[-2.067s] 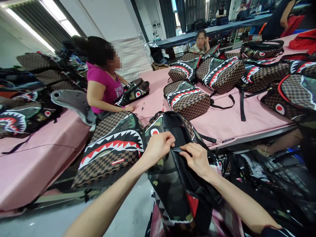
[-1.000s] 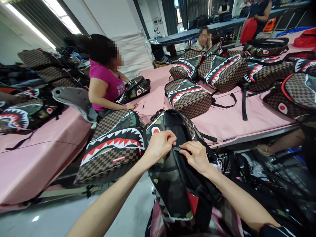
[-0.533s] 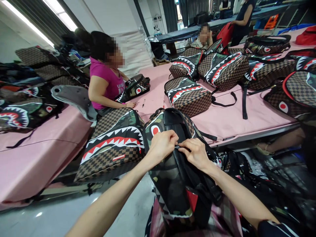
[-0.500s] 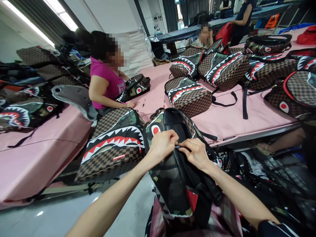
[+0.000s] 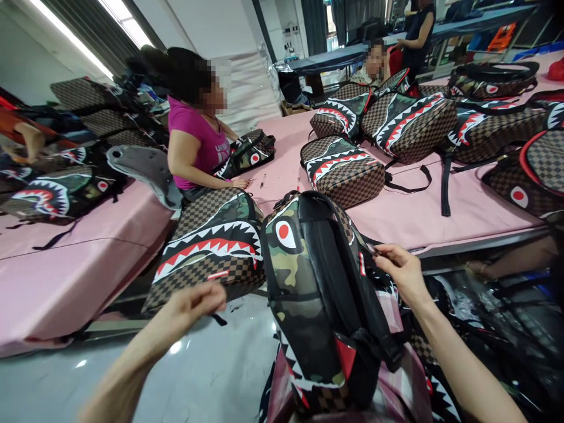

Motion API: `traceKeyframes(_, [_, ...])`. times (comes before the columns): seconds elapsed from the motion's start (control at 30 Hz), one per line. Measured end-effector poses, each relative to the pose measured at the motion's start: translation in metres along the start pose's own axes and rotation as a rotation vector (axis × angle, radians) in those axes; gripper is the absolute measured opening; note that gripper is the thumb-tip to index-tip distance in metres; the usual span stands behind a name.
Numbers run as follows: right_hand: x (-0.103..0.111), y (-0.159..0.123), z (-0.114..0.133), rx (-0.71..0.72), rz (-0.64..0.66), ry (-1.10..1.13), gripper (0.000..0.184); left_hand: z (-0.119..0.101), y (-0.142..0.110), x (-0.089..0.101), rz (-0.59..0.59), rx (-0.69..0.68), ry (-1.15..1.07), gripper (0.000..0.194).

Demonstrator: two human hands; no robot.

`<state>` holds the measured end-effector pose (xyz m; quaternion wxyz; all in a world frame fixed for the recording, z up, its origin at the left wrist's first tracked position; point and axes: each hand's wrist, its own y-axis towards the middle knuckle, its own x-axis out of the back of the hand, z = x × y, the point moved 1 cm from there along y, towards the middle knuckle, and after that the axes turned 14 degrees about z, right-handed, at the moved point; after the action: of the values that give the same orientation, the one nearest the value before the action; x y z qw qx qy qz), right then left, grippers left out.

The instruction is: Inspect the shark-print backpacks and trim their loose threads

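Observation:
A backpack [image 5: 293,305] with camouflage side panels, a red-and-white eye and black shoulder straps stands upright on my lap, leaning against the table edge. My left hand [image 5: 202,302] is off to its left, fingers curled closed and slightly blurred; what they hold, if anything, is hidden. A short black strap end [image 5: 219,319] shows just below that hand. To the right of the backpack, my right hand [image 5: 403,273] pinches something small and dark, too small to name. Beside the left hand, a checkered shark-mouth backpack [image 5: 207,249] lies on the table edge.
Several more shark-mouth backpacks [image 5: 343,170] lie across the pink-covered table [image 5: 286,141]. A person in a magenta shirt [image 5: 194,135] sits across at the left with another bag. A grey chair back [image 5: 143,167] stands between tables. Bags and plastic wrap [image 5: 467,305] are at lower right.
My hands were together at the backpack's black strap and have parted, the left moving left and down, the right moving right. The camera view has shifted slightly.

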<state>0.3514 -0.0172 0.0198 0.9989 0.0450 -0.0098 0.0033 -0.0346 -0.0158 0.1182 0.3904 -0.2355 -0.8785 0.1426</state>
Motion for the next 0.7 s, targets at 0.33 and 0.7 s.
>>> traceKeyframes(0.33, [-0.017,0.066,0.004,-0.041,-0.044,-0.029,0.041,0.03,0.025,-0.02,-0.169,0.051,-0.216,0.05])
traceKeyframes(0.7, [-0.062,0.066,0.059,-0.024,0.117,0.118,0.037,-0.05,0.088,-0.063,-0.322,-0.199,-0.667,0.042])
